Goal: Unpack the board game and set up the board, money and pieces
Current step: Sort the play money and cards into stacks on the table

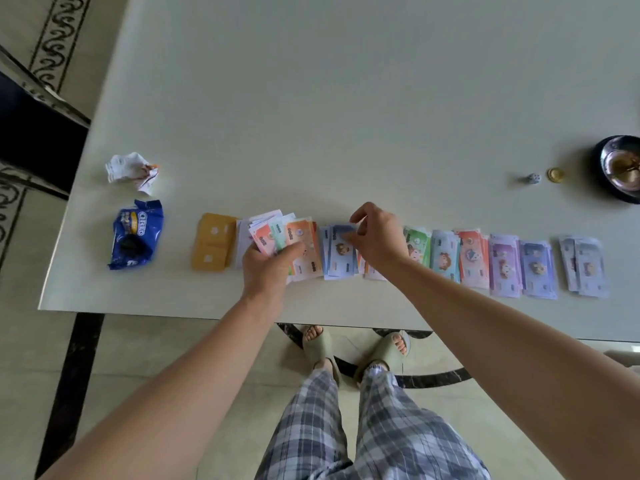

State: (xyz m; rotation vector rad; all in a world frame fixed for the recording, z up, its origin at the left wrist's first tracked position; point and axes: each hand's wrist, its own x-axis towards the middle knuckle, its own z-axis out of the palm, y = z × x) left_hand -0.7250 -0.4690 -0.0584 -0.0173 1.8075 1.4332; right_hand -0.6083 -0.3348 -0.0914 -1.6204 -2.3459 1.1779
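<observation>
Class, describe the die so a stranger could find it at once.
Start at the dark bowl at the right edge of the table. Left of it lies a gold disc, then the die. It alone is a small pale cube with dark spots.

The dark bowl (614, 188) is cut off by the right edge. Near it, the gold round thing (555, 175) is too small to identify, and the die (533, 178) shows no readable pips. The right hand (379, 237) hides most of one note pile (375, 273) and a corner of the blue note (341, 251) it pinches. The left hand (268, 268) covers the lower part of the fanned notes (277, 233).
</observation>
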